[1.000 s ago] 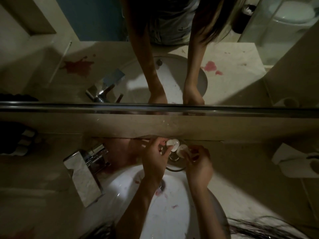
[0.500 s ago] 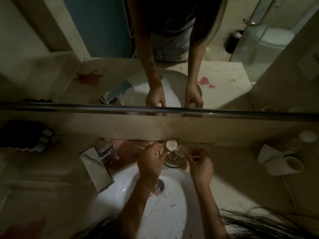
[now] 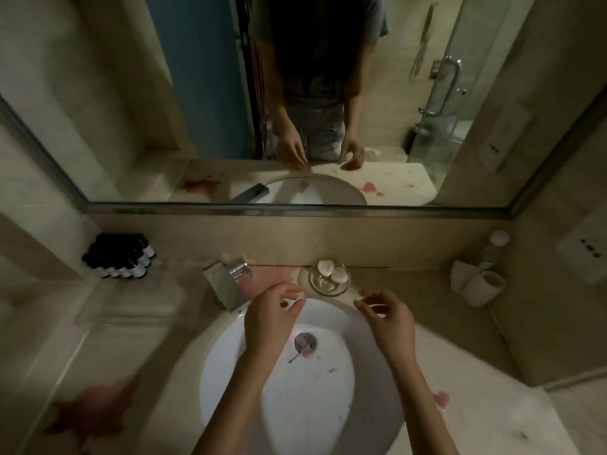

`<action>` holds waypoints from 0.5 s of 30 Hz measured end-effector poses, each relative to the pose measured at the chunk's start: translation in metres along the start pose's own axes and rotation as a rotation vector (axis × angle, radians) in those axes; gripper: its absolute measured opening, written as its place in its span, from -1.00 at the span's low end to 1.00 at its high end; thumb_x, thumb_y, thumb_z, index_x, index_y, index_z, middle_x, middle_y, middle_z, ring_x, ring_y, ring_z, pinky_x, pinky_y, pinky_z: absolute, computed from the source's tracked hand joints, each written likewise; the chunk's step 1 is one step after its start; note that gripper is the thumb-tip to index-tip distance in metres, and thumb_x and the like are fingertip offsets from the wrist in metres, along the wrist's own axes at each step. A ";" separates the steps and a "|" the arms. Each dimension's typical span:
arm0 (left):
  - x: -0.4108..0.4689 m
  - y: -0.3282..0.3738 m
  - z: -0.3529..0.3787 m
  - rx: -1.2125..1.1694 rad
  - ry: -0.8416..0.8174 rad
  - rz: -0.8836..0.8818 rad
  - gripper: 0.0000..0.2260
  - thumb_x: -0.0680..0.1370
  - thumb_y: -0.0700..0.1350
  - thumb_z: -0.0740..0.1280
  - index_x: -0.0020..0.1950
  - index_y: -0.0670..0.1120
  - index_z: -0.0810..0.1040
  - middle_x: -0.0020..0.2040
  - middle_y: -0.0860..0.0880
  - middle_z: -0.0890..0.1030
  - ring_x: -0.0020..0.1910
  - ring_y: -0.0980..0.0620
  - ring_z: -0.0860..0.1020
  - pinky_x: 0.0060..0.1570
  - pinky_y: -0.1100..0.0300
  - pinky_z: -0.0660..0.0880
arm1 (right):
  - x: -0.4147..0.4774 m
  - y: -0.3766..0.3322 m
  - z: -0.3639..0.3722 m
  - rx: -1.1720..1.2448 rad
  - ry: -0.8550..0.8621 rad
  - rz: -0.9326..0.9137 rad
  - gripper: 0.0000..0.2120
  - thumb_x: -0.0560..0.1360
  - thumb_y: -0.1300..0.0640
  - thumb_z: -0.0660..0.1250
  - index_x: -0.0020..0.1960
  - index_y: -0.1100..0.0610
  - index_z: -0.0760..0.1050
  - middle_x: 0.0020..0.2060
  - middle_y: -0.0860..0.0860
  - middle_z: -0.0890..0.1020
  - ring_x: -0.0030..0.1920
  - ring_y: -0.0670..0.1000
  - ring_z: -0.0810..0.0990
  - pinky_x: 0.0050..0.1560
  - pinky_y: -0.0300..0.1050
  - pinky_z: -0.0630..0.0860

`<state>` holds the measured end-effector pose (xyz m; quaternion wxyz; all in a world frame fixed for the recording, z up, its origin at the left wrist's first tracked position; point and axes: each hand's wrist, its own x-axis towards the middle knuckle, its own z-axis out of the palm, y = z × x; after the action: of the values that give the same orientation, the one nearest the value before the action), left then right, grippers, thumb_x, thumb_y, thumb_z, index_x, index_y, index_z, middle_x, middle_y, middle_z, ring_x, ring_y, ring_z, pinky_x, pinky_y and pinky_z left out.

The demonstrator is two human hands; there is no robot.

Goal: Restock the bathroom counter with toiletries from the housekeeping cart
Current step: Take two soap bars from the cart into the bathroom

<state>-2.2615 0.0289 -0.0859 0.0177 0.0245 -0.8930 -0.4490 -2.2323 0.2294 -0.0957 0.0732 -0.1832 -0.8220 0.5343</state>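
Since two white rounds (image 3: 325,267) already sit in the glass dish (image 3: 328,293) at the back of the surface (image 3: 466,376), just right of the faucet (image 3: 231,279), I read the step in hand as finishing the dish restock.

Hands:
- left hand (image 3: 272,320) is over the back rim of the sink (image 3: 295,405). Thumb and forefinger pinch a small white scrap (image 3: 293,302), too small to identify, possibly wrapper.
- right hand (image 3: 389,320) is over the sink rim, just below the dish and not touching it. Its fingers (image 3: 368,298) are loosely curled. A pale sliver shows near the tips, but I can't tell if it's held or just rim glare.

Other stock in place: dark bottles (image 3: 121,257) clustered far left against the wall, pale rolled items (image 3: 479,285) far right.

Next move, as a guess: bin the scrap rather than drop it in the basin, then go back to the cart for whatever is still missing. The cart isn't in view. Pink stains on the surface and in the sink suggest a wipe is also due.
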 end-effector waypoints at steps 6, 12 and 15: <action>-0.057 -0.011 -0.020 0.006 0.010 0.055 -0.90 0.46 -0.03 0.47 -0.04 0.12 0.63 -0.14 0.23 0.65 -0.16 0.20 0.61 -0.15 0.19 0.57 | -0.052 -0.003 -0.015 0.105 -0.056 -0.054 -0.96 0.48 0.10 0.43 -0.07 0.01 0.63 -0.19 -0.10 0.68 -0.17 -0.12 0.62 -0.08 0.02 0.61; -0.103 -0.023 -0.030 0.034 -0.025 0.022 -0.91 0.46 0.01 0.46 -0.06 0.14 0.63 -0.15 0.25 0.64 -0.15 0.24 0.57 -0.17 0.36 0.49 | -0.084 0.007 -0.011 0.081 -0.182 -0.107 -0.95 0.48 0.12 0.42 -0.09 -0.01 0.63 -0.17 -0.13 0.68 -0.14 -0.12 0.63 -0.05 -0.05 0.60; -0.117 -0.036 -0.039 0.026 0.002 -0.014 -0.90 0.46 -0.03 0.46 -0.08 0.15 0.61 -0.13 0.26 0.63 -0.11 0.21 0.58 -0.13 0.32 0.51 | -0.093 0.001 -0.002 0.127 -0.211 -0.105 -0.92 0.49 0.19 0.41 -0.11 0.01 0.63 -0.18 -0.09 0.69 -0.15 -0.09 0.64 -0.06 -0.12 0.59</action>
<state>-2.1418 -0.0170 -0.0921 0.0154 0.0314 -0.8986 -0.4375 -2.1453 0.1963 -0.0887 0.0255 -0.0775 -0.7979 0.5972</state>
